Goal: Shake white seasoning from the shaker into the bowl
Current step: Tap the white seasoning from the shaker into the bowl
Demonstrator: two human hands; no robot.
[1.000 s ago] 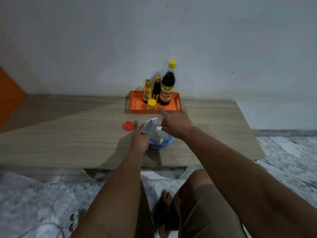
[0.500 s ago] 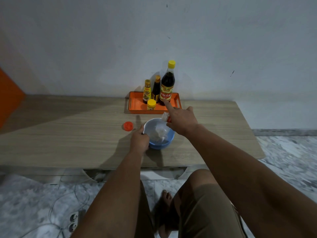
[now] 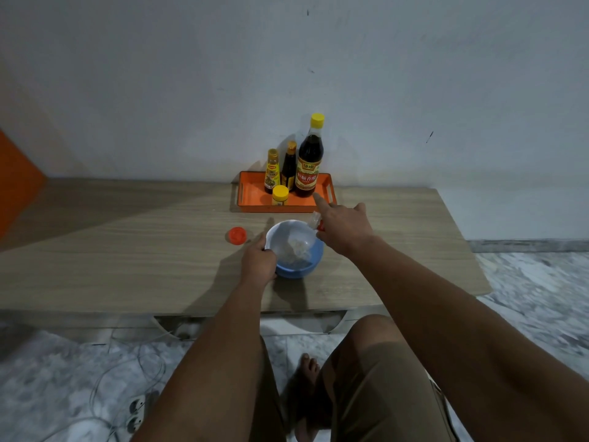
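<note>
Plain pale wall, marble-patterned floor, and one low wood-grain surface (image 3: pixel 127 250) in front of you.

Bowl (image 3: pixel 298 250), one: blue outside, pale inside, standing near the front middle of the surface with some whitish contents at the bottom. Your left hand (image 3: pixel 258 260) holds its near-left rim, fingers closed on the edge. It looks like light plastic that would slide under a knock, so that steadying hold is well placed.

Shaker (image 3: pixel 315 222), one: a small clear container with a red band, tipped mouth-down over the bowl's far-right rim. Your right hand (image 3: pixel 342 227) grips it around the body, index finger stretched out toward the tray; most of it is hidden behind the hand. It is probably light, rigid and smooth-sided, so hold it around the middle with thumb and fingers and keep the mouth inside the rim line, as fine powder can scatter past the edge.

Red cap (image 3: pixel 237 235), one: lying flat, left of the bowl and apart from it, likely the shaker's.

Orange tray (image 3: pixel 251 196), one: against the wall behind the bowl. It carries three upright bottles: the tall dark bottle (image 3: pixel 309 161), yellow-capped, and two shorter ones to its left. One small yellow-lidded jar (image 3: pixel 280 195) stands in front of them.
</note>
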